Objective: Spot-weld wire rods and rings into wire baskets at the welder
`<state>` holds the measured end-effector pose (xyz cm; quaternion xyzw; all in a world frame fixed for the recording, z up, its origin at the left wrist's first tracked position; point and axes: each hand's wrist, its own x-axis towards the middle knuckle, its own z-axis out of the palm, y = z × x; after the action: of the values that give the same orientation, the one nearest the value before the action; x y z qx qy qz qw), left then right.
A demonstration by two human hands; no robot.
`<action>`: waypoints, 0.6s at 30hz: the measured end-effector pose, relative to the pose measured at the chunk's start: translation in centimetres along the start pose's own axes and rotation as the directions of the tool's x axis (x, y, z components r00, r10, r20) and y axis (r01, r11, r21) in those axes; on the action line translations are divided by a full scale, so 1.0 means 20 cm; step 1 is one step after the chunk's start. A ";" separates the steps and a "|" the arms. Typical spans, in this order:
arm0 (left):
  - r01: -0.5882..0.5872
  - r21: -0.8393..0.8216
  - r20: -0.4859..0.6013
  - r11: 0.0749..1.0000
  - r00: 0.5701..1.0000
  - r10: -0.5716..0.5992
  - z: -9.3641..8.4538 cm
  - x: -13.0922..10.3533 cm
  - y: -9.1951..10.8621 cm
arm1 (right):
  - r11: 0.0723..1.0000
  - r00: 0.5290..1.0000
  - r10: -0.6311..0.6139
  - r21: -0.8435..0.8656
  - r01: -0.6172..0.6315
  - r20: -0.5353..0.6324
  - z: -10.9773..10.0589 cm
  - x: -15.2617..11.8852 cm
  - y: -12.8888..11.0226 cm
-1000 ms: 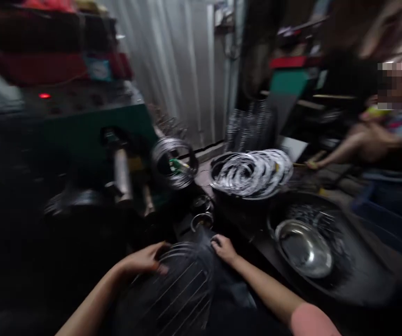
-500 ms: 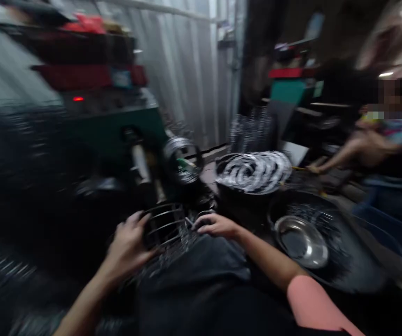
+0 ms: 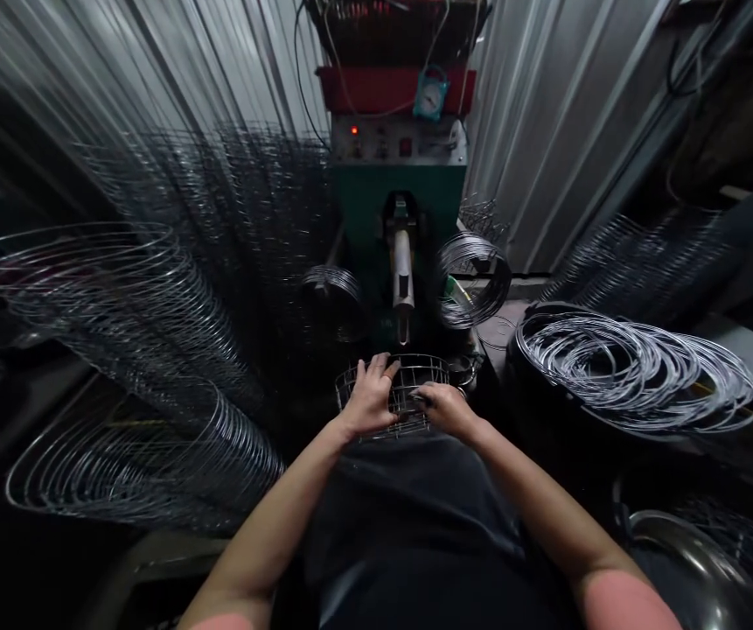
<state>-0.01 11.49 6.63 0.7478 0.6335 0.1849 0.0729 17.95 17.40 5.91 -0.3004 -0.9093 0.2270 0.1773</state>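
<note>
A round wire basket (image 3: 415, 372) of thin metal rods sits in front of my lap, just below the welding machine's electrode arm (image 3: 403, 271). My left hand (image 3: 371, 398) grips its left part, with fingers over the top wires and thumb lower down. At the basket's right side, my right hand (image 3: 447, 408) has its fingers pinched together. Whatever lies between those fingertips is too dark and small to make out. A dark apron (image 3: 415, 516) covers my lap below the basket.
The green machine (image 3: 402, 188) stands ahead with a small blue clock (image 3: 431, 93) on it. Wire coils (image 3: 474, 278) flank the arm. Stacked wire rings (image 3: 172, 306) rise on the left. A tub of wire rings (image 3: 631, 372) and a metal bowl (image 3: 691, 560) are on the right.
My view has swung left, so the machine is now straight ahead and the other person is out of sight. Both hands are closer together at the basket.
</note>
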 end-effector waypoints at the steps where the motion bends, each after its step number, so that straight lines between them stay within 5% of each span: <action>1: 0.004 -0.015 0.002 1.000 1.000 -0.004 0.01 0.01 -0.02 | 0.999 0.999 -0.032 0.028 0.031 0.021 0.00 0.00 0.01; 18: 0.047 -0.157 0.011 0.987 0.999 -0.046 0.11 0.13 -0.21 | 0.988 0.989 -0.148 0.051 0.147 0.023 0.06 0.11 0.16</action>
<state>-2.79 15.14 3.55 0.7254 0.6340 0.2297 0.1381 17.15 20.74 3.68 -0.2248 -0.9255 0.2395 0.1887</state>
